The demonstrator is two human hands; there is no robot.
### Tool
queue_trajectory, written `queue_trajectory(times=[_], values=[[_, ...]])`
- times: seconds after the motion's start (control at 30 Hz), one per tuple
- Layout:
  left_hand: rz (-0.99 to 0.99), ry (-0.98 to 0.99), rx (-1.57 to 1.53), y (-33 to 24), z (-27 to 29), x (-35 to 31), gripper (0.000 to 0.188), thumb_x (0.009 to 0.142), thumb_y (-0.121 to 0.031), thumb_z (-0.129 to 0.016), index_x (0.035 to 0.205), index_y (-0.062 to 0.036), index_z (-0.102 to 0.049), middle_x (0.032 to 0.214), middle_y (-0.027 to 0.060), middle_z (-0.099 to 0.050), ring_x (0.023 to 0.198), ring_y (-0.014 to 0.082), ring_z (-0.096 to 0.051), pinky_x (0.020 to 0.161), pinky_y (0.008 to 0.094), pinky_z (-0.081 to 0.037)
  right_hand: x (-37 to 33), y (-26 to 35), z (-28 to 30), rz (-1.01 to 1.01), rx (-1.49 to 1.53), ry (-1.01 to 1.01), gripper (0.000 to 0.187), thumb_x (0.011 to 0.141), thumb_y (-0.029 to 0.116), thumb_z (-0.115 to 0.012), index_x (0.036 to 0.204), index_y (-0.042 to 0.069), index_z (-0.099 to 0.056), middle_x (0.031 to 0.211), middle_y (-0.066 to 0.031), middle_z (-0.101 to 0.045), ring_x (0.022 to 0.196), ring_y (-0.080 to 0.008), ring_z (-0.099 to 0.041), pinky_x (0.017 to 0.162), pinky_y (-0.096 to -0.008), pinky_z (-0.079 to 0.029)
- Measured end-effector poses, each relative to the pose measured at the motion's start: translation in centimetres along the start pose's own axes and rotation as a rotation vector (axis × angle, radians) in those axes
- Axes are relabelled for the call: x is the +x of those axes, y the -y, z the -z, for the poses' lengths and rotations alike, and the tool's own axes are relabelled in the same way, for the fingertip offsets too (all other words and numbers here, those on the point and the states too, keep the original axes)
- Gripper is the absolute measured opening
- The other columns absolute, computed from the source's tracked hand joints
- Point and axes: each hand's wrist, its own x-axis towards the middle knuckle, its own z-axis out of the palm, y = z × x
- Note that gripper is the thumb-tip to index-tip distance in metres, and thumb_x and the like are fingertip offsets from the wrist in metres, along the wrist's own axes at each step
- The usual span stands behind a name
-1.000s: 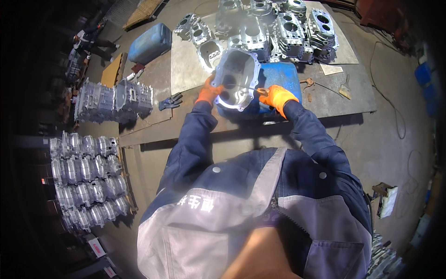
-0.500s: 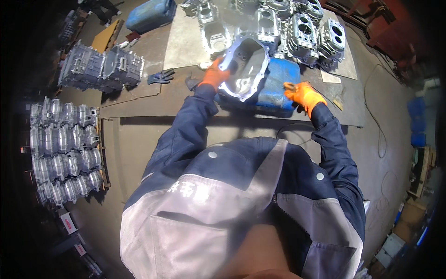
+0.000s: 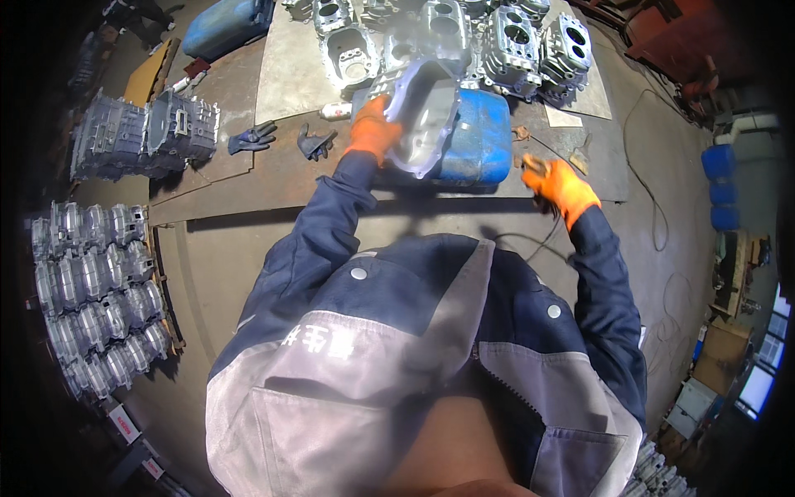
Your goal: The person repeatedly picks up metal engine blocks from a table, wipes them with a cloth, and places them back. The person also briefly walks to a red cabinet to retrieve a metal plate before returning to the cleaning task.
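Note:
In an orange glove, my left hand [image 3: 374,132] is closed on the left rim of a silver cast-metal housing [image 3: 429,116]. The casting is tilted, its deep hollow facing me, above a blue plastic drum [image 3: 484,141] lying on the worktable. My right hand [image 3: 565,189], also gloved in orange, is held in the air right of the drum, over the table's front edge. Its fingers are curled; their tips look dark and stained, and whatever they may hold cannot be made out. A thin dark hose or cable [image 3: 542,244] hangs below this hand.
Several silver castings [image 3: 509,51] stand at the table's back. Two dark gloves [image 3: 252,138] [image 3: 315,142] lie on the table [image 3: 273,186] to the left, near more grey housings [image 3: 153,132]. Stacked castings [image 3: 99,290] fill the floor at left. A cable [image 3: 658,199] trails across the right-hand floor.
My right hand has moved away from the drum, to the right and toward me. The left hand still grips the housing, which has turned slightly. The whole view has shifted a little.

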Motion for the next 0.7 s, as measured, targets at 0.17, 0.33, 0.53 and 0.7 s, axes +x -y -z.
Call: queue_trajectory(times=[0.17,0.33,0.53,0.7], values=[[0.189,0.103,-0.011,0.7,1.4,1.4,0.073,0.073,-0.018,-0.069,0.143,-0.0188,-0.05,0.117,0.0176,-0.069,0.103,0.0333,-0.068,0.09,0.0381,-0.053,-4.2,-2.2,0.8,-0.061,0.335,0.242,0.044,0.089,0.02,-0.069,0.129,0.003,-0.061,0.071,-0.0067,-0.063,0.049,-0.0141,-0.059,0.044,-0.0286,-0.046],[0.251,0.13,-0.069,0.4,2.3,0.6,0.077,0.072,-0.029,-0.072,0.144,-0.0149,-0.049,0.139,0.02,-0.056,0.128,0.0343,-0.054,0.105,0.0394,-0.044,5.5,-0.7,0.4,0.024,0.525,-0.159,0.044,0.09,0.024,-0.069,0.131,0.008,-0.06,0.068,-0.009,-0.062,0.046,-0.0171,-0.057,0.042,-0.0301,-0.044],[0.006,0.07,0.204,-2.3,1.7,0.1,0.065,0.071,-0.034,-0.073,0.131,-0.0136,-0.058,0.127,0.0216,-0.061,0.117,0.0383,-0.059,0.098,0.0436,-0.048,4.0,-5.6,0.8,-0.096,0.517,-0.124,0.038,0.087,0.025,-0.07,0.119,0.005,-0.063,0.065,-0.0085,-0.06,0.045,-0.0182,-0.055,0.043,-0.0322,-0.039],[-0.023,0.201,0.401,-8.1,0.2,0.1,0.05,0.071,-0.035,-0.073,0.113,-0.011,-0.064,0.112,0.0198,-0.064,0.103,0.0392,-0.064,0.087,0.0461,-0.051,3.0,-7.2,0.2,0.038,0.512,0.022,0.037,0.09,0.026,-0.07,0.118,0.002,-0.064,0.062,-0.0059,-0.058,0.045,-0.0159,-0.053,0.042,-0.0314,-0.037]])
